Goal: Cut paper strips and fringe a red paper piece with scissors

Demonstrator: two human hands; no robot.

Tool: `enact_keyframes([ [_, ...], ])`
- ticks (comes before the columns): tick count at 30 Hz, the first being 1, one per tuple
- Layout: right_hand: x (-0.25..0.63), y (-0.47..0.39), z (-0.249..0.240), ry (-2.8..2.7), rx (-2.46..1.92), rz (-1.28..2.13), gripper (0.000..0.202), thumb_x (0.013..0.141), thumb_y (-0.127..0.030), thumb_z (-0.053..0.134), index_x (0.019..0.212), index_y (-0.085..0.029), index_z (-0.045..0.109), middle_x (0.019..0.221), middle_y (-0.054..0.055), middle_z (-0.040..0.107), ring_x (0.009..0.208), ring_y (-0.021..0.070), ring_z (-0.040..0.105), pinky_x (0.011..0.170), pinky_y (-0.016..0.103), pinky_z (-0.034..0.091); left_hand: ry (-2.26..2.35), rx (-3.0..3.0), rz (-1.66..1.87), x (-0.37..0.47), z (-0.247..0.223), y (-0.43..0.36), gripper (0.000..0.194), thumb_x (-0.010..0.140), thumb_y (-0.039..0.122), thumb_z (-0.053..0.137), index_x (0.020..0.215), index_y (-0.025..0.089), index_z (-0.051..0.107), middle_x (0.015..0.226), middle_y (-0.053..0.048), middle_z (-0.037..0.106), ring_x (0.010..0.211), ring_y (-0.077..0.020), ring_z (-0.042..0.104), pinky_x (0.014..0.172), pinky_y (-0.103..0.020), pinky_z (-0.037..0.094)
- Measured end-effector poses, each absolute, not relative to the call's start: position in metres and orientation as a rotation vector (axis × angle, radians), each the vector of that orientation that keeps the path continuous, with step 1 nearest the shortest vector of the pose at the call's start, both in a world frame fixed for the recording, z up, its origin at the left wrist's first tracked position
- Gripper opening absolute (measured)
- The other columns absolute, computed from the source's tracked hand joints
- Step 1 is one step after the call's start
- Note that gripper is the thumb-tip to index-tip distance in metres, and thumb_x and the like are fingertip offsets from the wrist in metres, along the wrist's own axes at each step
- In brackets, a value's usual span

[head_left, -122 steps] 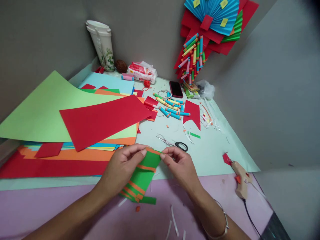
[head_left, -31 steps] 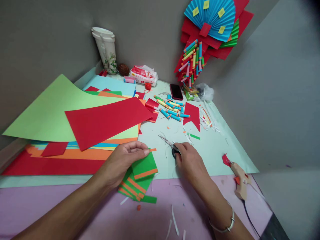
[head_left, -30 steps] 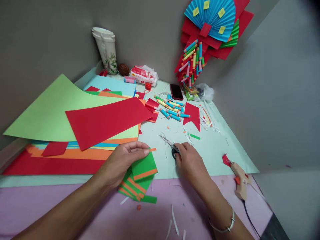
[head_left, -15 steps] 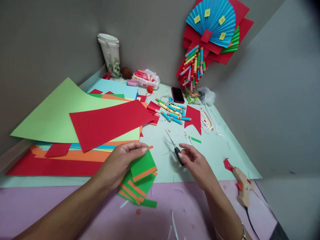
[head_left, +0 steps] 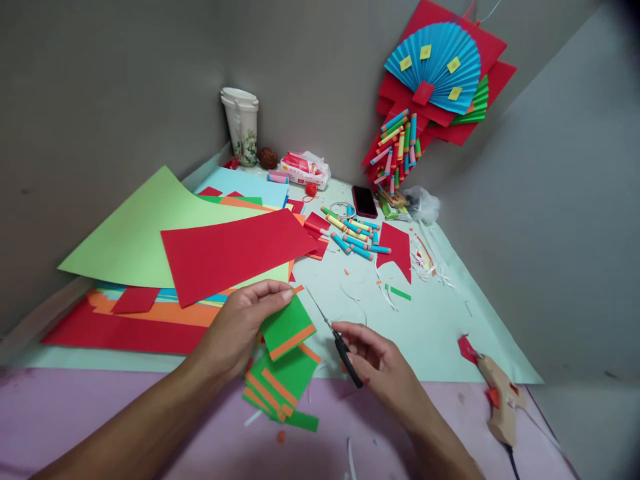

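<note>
Head camera looks down past the scissors [head_left: 346,357]

From the wearer's head, above and behind the scissors, the view faces forward and down, close over both forearms [head_left: 165,407], wide enough to reach the wall [head_left: 310,73] beyond the scissors.

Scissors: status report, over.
Left hand pinching green paper. Right hand holding scissors, blade tips near protruding orange strip. More orange-striped green pieces below.

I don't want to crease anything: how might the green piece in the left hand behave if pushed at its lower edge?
Probably light and easily bent: the green piece looks like thin paper or card. It seems fairly stiff rather than limp, though, appearing nearly flat while the left hand pinches only its upper edge.
</note>
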State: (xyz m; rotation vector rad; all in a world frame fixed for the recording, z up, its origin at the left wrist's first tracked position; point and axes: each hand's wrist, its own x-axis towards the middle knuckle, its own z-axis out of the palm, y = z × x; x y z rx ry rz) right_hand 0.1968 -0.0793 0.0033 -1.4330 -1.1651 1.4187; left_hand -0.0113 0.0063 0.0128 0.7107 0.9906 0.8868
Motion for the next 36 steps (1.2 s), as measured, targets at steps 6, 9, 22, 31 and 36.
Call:
enact_keyframes([
  [6,0.194,-0.085,0.003,-1.404,-1.385,1.300,0.039,0.081,-0.019,0.063,0.118,-0.027,0.068,0.091,0.002,0.053,0.082,0.0176,0.049,0.071,0.029,0.041,0.973,0.693,0.918,-0.011,0.016,0.005,0.018,0.074,0.029,0.078,0.082,0.015,0.069,0.063,0.002,0.065,0.055,-0.0099,0.058,0.055,-0.020,0.048],
  [9,0.194,-0.085,0.003,-1.422,-1.383,1.278,0.038,0.082,-0.020,0.063,0.119,-0.027,0.068,0.091,0.003,0.053,0.081,0.0179,0.049,0.069,0.028,0.040,0.974,0.698,0.915,-0.010,0.016,0.004,0.018,0.073,0.028,0.078,0.082,0.015,0.069,0.064,0.002,0.065,0.056,-0.0099,0.058,0.055,-0.020,0.048],
  [22,0.195,-0.085,-0.002,-1.441,-1.385,1.278,0.037,0.085,-0.021,0.063,0.121,-0.027,0.067,0.090,0.002,0.053,0.079,0.0169,0.048,0.071,0.028,0.041,0.981,0.738,0.865,-0.011,0.009,0.003,0.022,0.073,0.033,0.079,0.084,0.016,0.069,0.064,0.003,0.062,0.056,-0.0092,0.055,0.054,-0.019,0.044],
  [31,0.194,-0.083,-0.005,-1.396,-1.365,1.309,0.036,0.085,-0.024,0.062,0.121,-0.025,0.067,0.101,0.006,0.058,0.084,0.0184,0.051,0.077,0.032,0.043,0.982,0.726,0.845,-0.011,0.005,0.002,0.024,0.072,0.034,0.080,0.084,0.016,0.069,0.065,0.002,0.061,0.056,-0.0090,0.054,0.054,-0.020,0.043],
  [36,0.192,-0.084,-0.004,-1.388,-1.364,1.293,0.037,0.084,-0.023,0.062,0.120,-0.024,0.068,0.098,0.005,0.058,0.084,0.0181,0.051,0.078,0.031,0.043,0.978,0.725,0.850,-0.012,0.005,0.002,0.025,0.072,0.035,0.080,0.084,0.016,0.069,0.065,0.002,0.060,0.057,-0.0095,0.054,0.055,-0.020,0.043],
])
